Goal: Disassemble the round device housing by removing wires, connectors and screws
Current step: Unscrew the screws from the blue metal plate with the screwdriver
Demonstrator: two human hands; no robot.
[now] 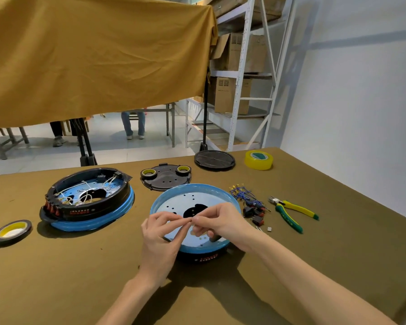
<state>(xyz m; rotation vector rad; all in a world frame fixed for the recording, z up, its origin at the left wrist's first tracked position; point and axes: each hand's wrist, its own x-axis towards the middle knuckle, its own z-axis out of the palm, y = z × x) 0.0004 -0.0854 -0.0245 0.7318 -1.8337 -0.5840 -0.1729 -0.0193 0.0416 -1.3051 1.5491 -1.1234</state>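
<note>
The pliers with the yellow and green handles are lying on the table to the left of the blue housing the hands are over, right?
Not quite: the head view shows the pliers lying on the table to the right of that blue housing, beyond the pile of removed wires.

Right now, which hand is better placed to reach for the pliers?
Probably the right hand: the pliers lie on its side of the blue housing. The left hand would cross over. Both pinch something small.

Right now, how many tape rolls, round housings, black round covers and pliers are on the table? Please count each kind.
Tape rolls: 4 (large yellow roll, flat roll, two small rolls on a cover)
Round housings: 2 (wired one, one under the hands)
Black round covers: 2
Pliers: 1
Total: 9
</note>
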